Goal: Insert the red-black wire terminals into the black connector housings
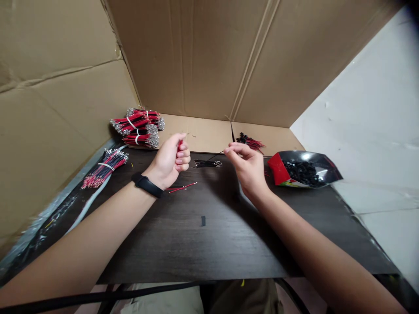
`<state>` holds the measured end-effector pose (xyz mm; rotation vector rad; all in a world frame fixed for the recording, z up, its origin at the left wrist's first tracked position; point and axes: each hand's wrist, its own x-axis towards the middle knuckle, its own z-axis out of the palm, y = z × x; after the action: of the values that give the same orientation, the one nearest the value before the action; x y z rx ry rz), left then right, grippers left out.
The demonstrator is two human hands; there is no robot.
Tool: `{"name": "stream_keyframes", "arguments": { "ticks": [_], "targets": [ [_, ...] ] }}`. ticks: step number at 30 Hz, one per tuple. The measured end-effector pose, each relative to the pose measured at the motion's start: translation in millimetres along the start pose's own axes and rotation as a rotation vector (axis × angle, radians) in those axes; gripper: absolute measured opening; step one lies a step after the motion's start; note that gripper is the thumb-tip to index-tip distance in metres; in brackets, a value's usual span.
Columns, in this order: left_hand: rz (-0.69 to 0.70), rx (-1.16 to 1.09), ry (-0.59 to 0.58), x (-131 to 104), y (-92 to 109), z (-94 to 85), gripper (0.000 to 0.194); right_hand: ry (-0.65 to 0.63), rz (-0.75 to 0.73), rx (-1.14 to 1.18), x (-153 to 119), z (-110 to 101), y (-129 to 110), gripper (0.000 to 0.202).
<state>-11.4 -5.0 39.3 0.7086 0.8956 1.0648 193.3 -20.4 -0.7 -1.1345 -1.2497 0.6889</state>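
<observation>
My left hand (pixel 172 159), with a black band at its wrist, is closed round something red, seemingly red wires, with thin tips showing above the fingers. My right hand (pixel 246 165) pinches the end of a thin black wire (pixel 214 156) that slants down to the left. Between the hands a small pile of black wires (pixel 207 164) with metal ends lies on the dark table (pixel 183 244). A few red and black wires (pixel 182 187) lie just right of the wristband.
Tied bundles of red and black wires (pixel 137 126) are stacked at the back left, another bundle (pixel 104 168) nearer. Black-ended red wires (pixel 250 141) lie at the back right, beside an open box (pixel 278 169) of black parts. Cardboard walls (pixel 190 56) stand behind.
</observation>
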Motion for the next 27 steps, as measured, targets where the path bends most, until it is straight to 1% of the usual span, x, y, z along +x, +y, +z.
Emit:
{"name": "stream_keyframes", "arguments": {
  "ticks": [3,5,7,11,14,15,17,19,21,23,25,27],
  "targets": [
    [0.024,-0.065,0.012,1,2,-1.0,0.034,-0.04,0.043,-0.028,1,9,15,0.011],
    [0.001,-0.104,0.008,2,0,-0.8,0.03,-0.044,0.046,-0.055,1,14,20,0.009],
    [-0.016,-0.134,0.0,4,-4,0.0,0.028,-0.048,0.025,-0.133,2,16,22,0.008],
    [-0.008,-0.163,-0.047,5,-13,1.7,0.029,-0.115,-0.028,-0.385,5,8,20,0.007],
    [-0.031,-0.097,-0.102,3,-15,2.9,0.028,-0.124,-0.088,-0.497,6,0,14,0.009],
    [-0.052,-0.038,-0.132,1,-15,3.5,0.027,-0.119,-0.108,-0.481,6,-1,11,0.012],
    [-0.1,0.119,-0.205,-3,-15,5.2,0.025,-0.137,-0.125,-0.344,3,-1,3,0.02],
    [-0.135,0.267,-0.269,-8,-15,7.7,0.022,-0.204,-0.087,-0.138,-1,2,-6,0.03],
    [-0.139,0.359,-0.305,-11,-15,9.9,0.018,-0.273,-0.05,-0.003,-7,5,-15,0.035],
    [-0.131,0.405,-0.325,-12,-18,10.7,0.02,-0.31,-0.075,0.009,-13,7,-21,0.031],
    [-0.124,0.422,-0.336,-11,-20,9.8,0.027,-0.326,-0.136,-0.049,-17,8,-24,0.024],
    [-0.111,0.417,-0.327,-9,-22,8.2,0.031,-0.338,-0.152,-0.082,-20,8,-24,0.022]
  ]
}}
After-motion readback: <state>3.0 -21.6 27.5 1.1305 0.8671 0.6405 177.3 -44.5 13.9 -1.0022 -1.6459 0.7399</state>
